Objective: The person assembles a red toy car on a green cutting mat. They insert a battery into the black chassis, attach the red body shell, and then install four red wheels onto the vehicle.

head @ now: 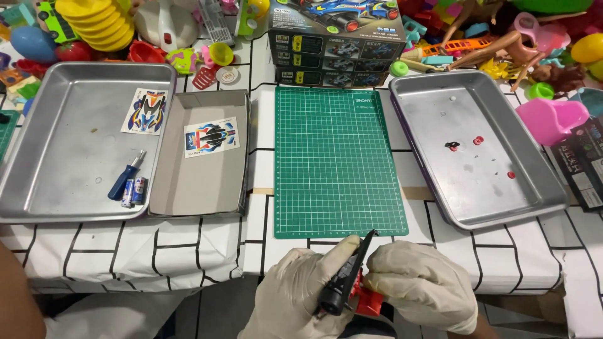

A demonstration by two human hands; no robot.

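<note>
At the near edge of the bench, a black tool is gripped in the left hand, fingers wrapped round it. A red part, probably plastic, is pinched in the right hand. The part should be held steady and the tool pressed gently.

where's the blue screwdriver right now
In the head view the blue-handled screwdriver lies in the left metal tray, near its front right corner, right beside two small batteries and below a car sticker sheet.
</note>
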